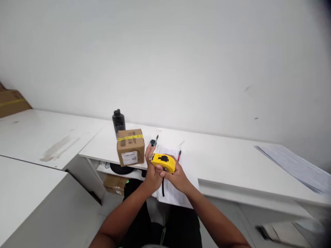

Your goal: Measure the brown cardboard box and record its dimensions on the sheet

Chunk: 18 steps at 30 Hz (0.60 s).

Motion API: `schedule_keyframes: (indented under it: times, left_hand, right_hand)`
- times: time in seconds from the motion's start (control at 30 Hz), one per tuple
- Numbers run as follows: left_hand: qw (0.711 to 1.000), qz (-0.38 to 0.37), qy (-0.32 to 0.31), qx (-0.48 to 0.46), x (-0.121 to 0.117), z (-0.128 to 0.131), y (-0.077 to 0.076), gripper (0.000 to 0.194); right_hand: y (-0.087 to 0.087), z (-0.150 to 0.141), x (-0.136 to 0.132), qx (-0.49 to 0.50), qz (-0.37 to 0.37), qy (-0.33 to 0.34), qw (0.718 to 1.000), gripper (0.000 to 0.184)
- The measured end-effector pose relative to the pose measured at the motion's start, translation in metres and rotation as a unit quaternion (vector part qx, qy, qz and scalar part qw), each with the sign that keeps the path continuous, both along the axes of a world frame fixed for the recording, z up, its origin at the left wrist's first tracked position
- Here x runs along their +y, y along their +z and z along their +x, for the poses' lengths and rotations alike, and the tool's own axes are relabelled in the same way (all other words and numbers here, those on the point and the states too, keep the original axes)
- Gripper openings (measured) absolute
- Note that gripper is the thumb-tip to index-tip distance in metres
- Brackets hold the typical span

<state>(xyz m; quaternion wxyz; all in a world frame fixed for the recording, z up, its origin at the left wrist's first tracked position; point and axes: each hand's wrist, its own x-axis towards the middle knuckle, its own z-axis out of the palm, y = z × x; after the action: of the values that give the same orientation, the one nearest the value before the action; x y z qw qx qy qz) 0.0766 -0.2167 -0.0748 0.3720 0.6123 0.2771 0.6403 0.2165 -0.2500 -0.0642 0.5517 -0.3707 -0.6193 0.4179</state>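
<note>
Both my hands hold a yellow tape measure (163, 162) with a black clip, just above the front edge of a white desk (227, 162). My right hand (178, 179) wraps the case from below and behind, a black strap hanging under it. My left hand (152, 172) grips the front end, fingers pinching near the tape's tip. A small cardboard box (130, 147) with a yellow band and a white label stands on the desk just left of my left hand.
A black bottle (118, 122) stands behind the box. Sheets of paper (170, 186) with a red pen (179, 155) and a black pen (154, 141) lie under my hands. More papers (294, 167) lie at the right. Another white table (38, 137) sits left; a carton (115, 184) lies below.
</note>
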Motion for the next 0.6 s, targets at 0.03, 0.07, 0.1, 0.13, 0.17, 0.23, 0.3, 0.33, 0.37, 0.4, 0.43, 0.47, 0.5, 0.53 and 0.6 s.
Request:
schedule_keyframes:
  times: [0.03,0.07,0.1,0.13,0.17,0.23,0.3,0.33,0.37,0.4,0.43,0.47,0.5,0.53,0.6]
  left_hand:
    - [0.999,-0.049,-0.009,-0.001,-0.004,-0.010,0.008,0.075]
    - [0.994,-0.103,-0.032,-0.011,-0.008,-0.021,0.015,0.072]
    - [0.985,-0.157,-0.067,-0.031,-0.011,-0.033,0.022,0.069]
    - [0.971,-0.207,-0.104,-0.058,-0.014,-0.044,0.027,0.067]
    - [0.957,-0.245,-0.128,-0.089,-0.016,-0.055,0.032,0.066]
    - [0.944,-0.271,-0.108,-0.156,-0.018,-0.076,0.040,0.061]
    - [0.947,-0.239,-0.021,-0.214,-0.014,-0.099,0.044,0.052]
    - [0.947,-0.220,0.023,-0.233,-0.008,-0.112,0.045,0.049]
    - [0.946,-0.206,0.058,-0.245,0.000,-0.128,0.046,0.048]
    - [0.945,-0.202,0.084,-0.242,0.010,-0.144,0.047,0.050]
    - [0.946,-0.208,0.110,-0.223,0.022,-0.161,0.047,0.051]
    - [0.947,-0.214,0.131,-0.199,0.035,-0.178,0.047,0.053]
    - [0.947,-0.219,0.156,-0.174,0.050,-0.193,0.047,0.055]
    - [0.948,-0.233,0.170,-0.135,0.064,-0.207,0.046,0.056]
    - [0.951,-0.265,0.158,-0.025,0.090,-0.224,0.046,0.056]
  right_hand:
    - [0.002,-0.013,0.003,0.011,-0.003,-0.016,1.000,0.063]
    - [0.004,-0.022,0.009,0.009,-0.008,-0.017,1.000,0.059]
    - [0.007,-0.029,0.016,-0.005,-0.014,-0.004,1.000,0.057]
    - [0.010,-0.034,0.023,-0.027,-0.017,0.014,0.999,0.056]
    - [0.013,-0.037,0.030,-0.052,-0.016,0.032,0.998,0.055]
    - [0.019,-0.040,0.042,-0.102,-0.015,0.064,0.993,0.053]
    - [0.021,-0.036,0.051,-0.131,-0.022,0.074,0.988,0.052]
    - [0.021,-0.031,0.056,-0.139,-0.032,0.072,0.987,0.051]
    - [0.021,-0.025,0.061,-0.143,-0.045,0.065,0.986,0.051]
    - [0.022,-0.015,0.066,-0.143,-0.058,0.055,0.986,0.052]
    - [0.022,-0.004,0.073,-0.142,-0.070,0.042,0.987,0.054]
    - [0.024,0.008,0.081,-0.138,-0.078,0.025,0.987,0.055]
    - [0.026,0.022,0.090,-0.131,-0.078,0.006,0.988,0.056]
    - [0.029,0.035,0.100,-0.125,-0.072,-0.014,0.989,0.056]
    - [0.034,0.057,0.122,-0.120,-0.052,-0.056,0.990,0.058]
